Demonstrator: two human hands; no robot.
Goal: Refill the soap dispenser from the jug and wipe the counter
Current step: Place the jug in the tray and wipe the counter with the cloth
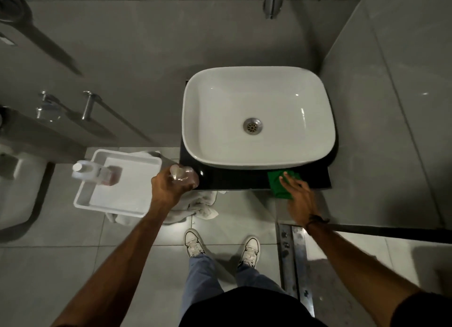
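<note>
In a grey-tiled washroom, the left hand [168, 187] grips a clear soap dispenser [182, 176] at frame centre; the right hand [297, 194] presses flat a green cloth [277, 182] on the black counter [244, 179] below the white basin [256, 116]. No writing is legible.

glossy white ceramic basin [256, 117] with metal drain [252, 125], on glossy black counter [244, 179]; green cloth [281, 183] at its front edge.

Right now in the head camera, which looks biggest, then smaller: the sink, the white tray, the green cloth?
1. sink
2. white tray, though it sits lower, farther from the camera
3. green cloth, partly under the right hand
</note>
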